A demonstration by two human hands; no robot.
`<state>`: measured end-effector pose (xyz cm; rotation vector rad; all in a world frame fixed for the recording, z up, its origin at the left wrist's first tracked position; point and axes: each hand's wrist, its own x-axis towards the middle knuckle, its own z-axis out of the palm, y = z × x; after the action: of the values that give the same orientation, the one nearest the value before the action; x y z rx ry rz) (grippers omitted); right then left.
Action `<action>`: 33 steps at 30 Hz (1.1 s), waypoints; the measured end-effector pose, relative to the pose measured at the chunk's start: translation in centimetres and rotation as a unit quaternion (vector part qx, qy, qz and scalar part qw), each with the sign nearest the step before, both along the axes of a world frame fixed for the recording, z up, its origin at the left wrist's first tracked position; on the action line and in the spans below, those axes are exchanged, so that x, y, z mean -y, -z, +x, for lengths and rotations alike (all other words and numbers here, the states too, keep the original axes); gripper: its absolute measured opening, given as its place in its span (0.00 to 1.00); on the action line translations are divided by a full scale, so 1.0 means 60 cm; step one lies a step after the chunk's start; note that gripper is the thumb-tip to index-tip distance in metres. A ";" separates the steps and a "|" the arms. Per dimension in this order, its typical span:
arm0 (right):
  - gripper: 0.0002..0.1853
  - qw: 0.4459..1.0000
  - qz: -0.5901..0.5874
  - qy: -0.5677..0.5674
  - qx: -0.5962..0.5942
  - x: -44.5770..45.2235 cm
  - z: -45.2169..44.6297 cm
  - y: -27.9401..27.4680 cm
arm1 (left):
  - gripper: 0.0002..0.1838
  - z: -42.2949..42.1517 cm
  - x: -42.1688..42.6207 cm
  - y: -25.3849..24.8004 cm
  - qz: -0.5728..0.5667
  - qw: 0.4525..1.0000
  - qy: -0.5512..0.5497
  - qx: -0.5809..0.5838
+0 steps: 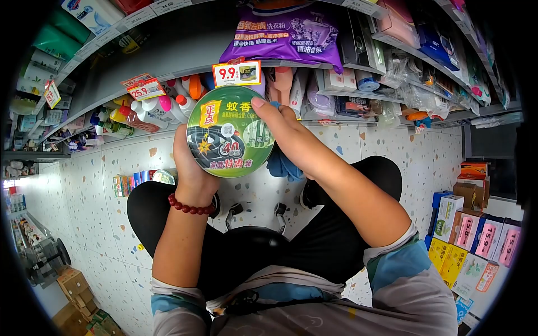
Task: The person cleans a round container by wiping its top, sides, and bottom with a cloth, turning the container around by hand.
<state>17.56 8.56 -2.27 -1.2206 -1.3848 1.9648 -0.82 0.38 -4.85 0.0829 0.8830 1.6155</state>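
A round green tin of mosquito coils (231,134) is between my two hands, its printed lid facing up. My left hand (192,159) cups the tin's left side and lower edge, with a red bead bracelet (190,205) at the wrist. My right hand (284,127) grips the right edge, thumb lying on the lid. Most fingers of both hands are hidden beneath the tin. A blue cloth (287,168) shows below my right hand; whether the fingers hold it too cannot be seen.
Ahead, a shelf bears a purple laundry powder bag (286,36) and a 9.9 price tag (237,73). Bottles (157,109) crowd the lower shelf. Small boxes (124,185) stand on the speckled floor (101,224) at left; stacked boxes (454,263) are at right.
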 end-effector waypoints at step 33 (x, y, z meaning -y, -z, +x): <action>0.63 1.000 -0.017 0.007 -0.015 0.001 0.000 -0.009 | 0.21 0.019 -0.005 -0.031 -0.017 1.000 -0.013 0.003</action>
<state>17.54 8.49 -1.76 -1.2080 -1.3296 1.9968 0.30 0.67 -3.00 0.0425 0.9095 1.6243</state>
